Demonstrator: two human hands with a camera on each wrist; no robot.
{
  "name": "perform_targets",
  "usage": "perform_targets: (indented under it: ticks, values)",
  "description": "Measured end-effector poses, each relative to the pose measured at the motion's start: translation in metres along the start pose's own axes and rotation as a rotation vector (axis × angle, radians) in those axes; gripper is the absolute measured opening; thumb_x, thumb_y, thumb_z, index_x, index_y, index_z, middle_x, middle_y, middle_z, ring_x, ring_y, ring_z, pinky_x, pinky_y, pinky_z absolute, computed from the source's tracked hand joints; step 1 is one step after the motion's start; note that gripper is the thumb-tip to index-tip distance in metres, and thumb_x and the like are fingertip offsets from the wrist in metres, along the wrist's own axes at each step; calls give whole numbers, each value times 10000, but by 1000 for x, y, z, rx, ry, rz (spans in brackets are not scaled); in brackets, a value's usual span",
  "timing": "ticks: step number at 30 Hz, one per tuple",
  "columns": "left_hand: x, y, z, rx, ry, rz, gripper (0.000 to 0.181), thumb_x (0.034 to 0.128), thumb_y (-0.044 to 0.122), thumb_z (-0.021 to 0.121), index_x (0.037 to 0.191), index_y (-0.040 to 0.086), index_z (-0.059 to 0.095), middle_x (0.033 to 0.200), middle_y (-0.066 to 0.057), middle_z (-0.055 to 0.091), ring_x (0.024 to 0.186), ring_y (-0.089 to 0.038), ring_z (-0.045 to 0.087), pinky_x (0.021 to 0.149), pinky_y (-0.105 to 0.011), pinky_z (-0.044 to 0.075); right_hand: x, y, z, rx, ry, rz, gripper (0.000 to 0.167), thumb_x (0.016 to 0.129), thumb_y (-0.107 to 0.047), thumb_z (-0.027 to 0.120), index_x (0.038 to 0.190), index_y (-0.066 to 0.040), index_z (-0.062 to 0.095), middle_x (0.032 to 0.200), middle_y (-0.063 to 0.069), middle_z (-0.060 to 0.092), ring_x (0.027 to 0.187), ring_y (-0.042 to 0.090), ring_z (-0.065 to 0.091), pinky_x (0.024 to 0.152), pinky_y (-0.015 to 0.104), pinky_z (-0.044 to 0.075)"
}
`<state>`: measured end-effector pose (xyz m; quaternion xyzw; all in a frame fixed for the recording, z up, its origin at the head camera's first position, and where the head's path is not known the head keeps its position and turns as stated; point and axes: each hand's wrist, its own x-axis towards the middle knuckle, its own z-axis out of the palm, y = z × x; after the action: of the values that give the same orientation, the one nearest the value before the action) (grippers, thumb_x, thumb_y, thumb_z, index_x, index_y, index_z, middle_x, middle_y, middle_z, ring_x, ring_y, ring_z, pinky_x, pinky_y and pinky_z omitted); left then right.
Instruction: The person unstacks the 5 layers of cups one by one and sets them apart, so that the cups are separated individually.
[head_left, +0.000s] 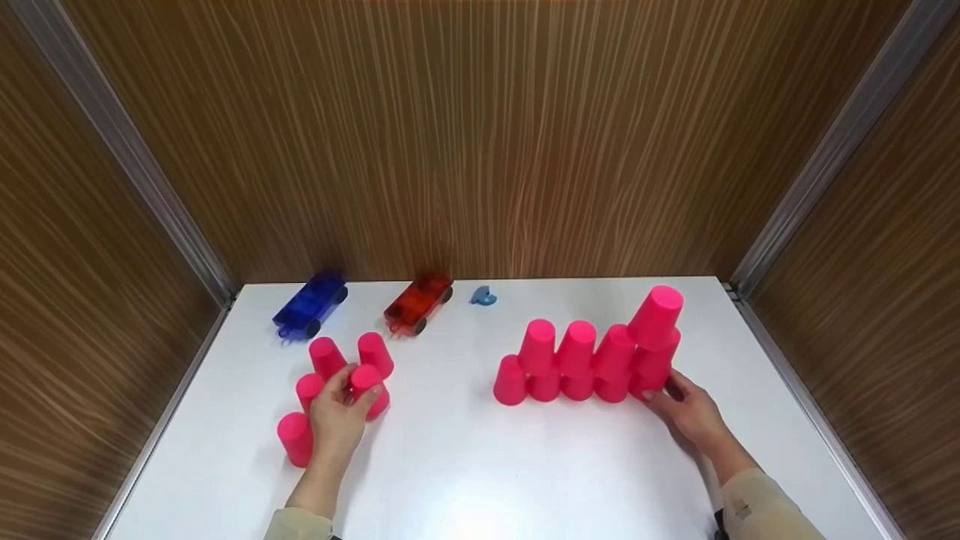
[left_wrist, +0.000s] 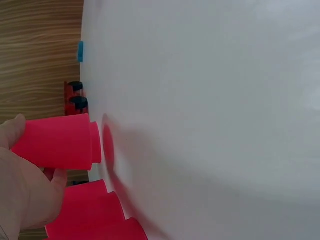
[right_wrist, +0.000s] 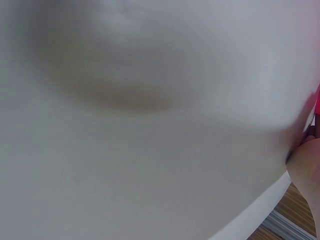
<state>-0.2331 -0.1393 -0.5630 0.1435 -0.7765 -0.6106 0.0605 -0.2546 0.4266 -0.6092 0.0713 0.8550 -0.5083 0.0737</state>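
Upside-down pink cups stand in two groups on the white table. My left hand (head_left: pixel 339 416) pinches a pink cup (head_left: pixel 367 381) between thumb and fingers, among several loose cups at the left. Seen from the left wrist, this held cup (left_wrist: pixel 55 142) lies sideways in the picture, its rim seemingly just off the table. On the right, a tiered cup wall has a bottom row, a second row (head_left: pixel 576 349) and one top cup (head_left: pixel 657 315) at its right end. My right hand (head_left: pixel 694 412) grips the bottom cup (head_left: pixel 646 384) at that end; the right wrist view barely shows it.
Along the back edge stand a blue toy car (head_left: pixel 310 306), a red toy car (head_left: pixel 420 302) and a small blue piece (head_left: pixel 484 296). Loose pink cups (head_left: pixel 295 439) surround my left hand. Wood-grain panels (head_left: pixel 480 150) enclose the table (head_left: pixel 480 450) at back and sides.
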Motion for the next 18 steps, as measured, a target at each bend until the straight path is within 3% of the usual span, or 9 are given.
perform_targets:
  ticks: [9,18]
  values:
    - [2,-9,2,-45,14,12,665,992,99,762,1591,72,475,1602,-172,487,1491,-358,438,1137,-430,457,0,-1,2,-4,15,-10,863,999,-506,718,1692,-207,299,1686,195,319,1544,464,278,1182,557,415]
    - [3,-16,2,-7,25,2,682,993,125,767,1604,99,464,1588,-150,503,1480,-354,446,1123,-443,475,1,0,1,-10,20,2,890,992,-538,711,1696,-203,284,1690,200,310,1545,469,275,1180,563,415]
